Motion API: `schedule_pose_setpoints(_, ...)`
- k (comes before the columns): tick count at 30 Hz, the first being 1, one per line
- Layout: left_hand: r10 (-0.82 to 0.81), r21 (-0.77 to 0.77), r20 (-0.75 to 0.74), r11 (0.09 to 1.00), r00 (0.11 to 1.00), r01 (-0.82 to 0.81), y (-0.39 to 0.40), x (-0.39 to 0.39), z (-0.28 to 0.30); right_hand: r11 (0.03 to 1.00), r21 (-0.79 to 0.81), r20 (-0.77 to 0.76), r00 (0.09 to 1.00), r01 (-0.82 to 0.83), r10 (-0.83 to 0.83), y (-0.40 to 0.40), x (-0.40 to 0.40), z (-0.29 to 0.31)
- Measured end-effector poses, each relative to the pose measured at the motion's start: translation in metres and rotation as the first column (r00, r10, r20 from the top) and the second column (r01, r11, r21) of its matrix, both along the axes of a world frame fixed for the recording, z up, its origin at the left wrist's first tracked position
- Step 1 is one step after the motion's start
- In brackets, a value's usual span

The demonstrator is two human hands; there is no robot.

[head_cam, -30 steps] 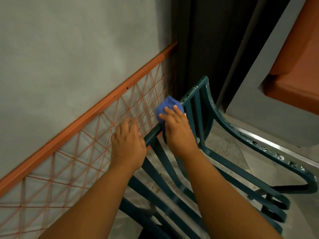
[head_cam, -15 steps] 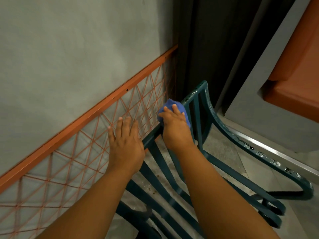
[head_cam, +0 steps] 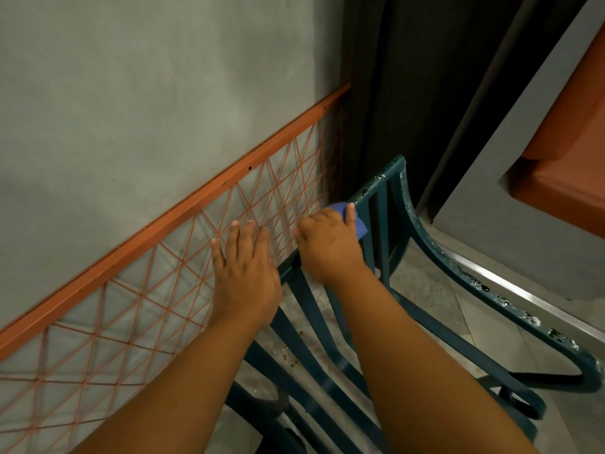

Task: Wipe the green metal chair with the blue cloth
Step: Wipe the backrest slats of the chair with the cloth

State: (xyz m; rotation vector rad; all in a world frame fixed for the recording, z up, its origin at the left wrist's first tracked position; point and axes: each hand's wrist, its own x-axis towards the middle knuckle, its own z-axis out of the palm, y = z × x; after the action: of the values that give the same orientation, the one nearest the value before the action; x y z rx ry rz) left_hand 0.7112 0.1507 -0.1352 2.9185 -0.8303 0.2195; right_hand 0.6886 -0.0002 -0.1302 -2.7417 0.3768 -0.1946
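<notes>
Two bare forearms fill the near part of the view, w/ the slatted seat of the green metal chair (head_cam: 386,326) seen between and below them. The chair seems tipped, its back rail lying close along the wall, curved arm/leg tubes sweeping off to the right over the grey floor (head_cam: 435,290).

Left hand (head_cam: 245,273): fingers straight and spread, palm laid flat at the near end of the top rail, against the orange string lattice (head_cam: 157,290); nothing is gripped. Right hand (head_cam: 327,247): fingers curled over the blue cloth (head_cam: 355,221), which is pressed onto the top rail approx. midway along; only a small blue corner shows past the knuckles.

Handling, as judged: the chair is stiff welded tube, prob. fairly heavy, not fragile. Paint looks chipped and blistered on the far corner and the outer arm, so rough edges may snag the cloth. It is best steadied at the rail or a slat, as is being done by the flat left palm. The cloth is soft and light, easily bunched; it is best kept wadded under the fingers and wrapped round each bar.

Farther off: orange rail (head_cam: 229,178) on the grey wall, a dark doorway (head_cam: 409,93), an orange padded seat (head_cam: 563,178) at upper right.
</notes>
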Motion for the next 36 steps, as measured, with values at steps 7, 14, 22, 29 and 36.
schedule_pose_setpoints(7,0.011,-0.008,-0.010,1.000,1.000,-0.011,0.001,0.001,0.001,0.969,-0.122,-0.012,0.977,-0.213,0.214,-0.017,0.006,0.005)
schedule_pose_setpoints(14,0.019,0.026,-0.005,0.999,1.000,-0.019,0.000,0.003,-0.001,0.978,-0.150,0.166,0.972,-0.144,0.168,0.017,0.006,-0.007)
schedule_pose_setpoints(22,0.025,0.075,0.006,0.997,1.000,-0.025,-0.003,0.003,0.001,0.972,0.130,0.319,0.937,-0.195,0.145,-0.009,-0.033,-0.038)
schedule_pose_setpoints(29,0.014,0.060,0.007,0.998,1.000,-0.014,-0.003,0.001,0.001,0.964,0.224,0.402,0.915,-0.141,0.040,0.021,-0.041,-0.042)
schedule_pose_setpoints(36,-0.006,0.042,0.007,0.999,1.000,0.006,-0.003,-0.002,0.003,0.987,0.099,0.249,0.957,0.126,-0.147,-0.011,-0.024,-0.014)
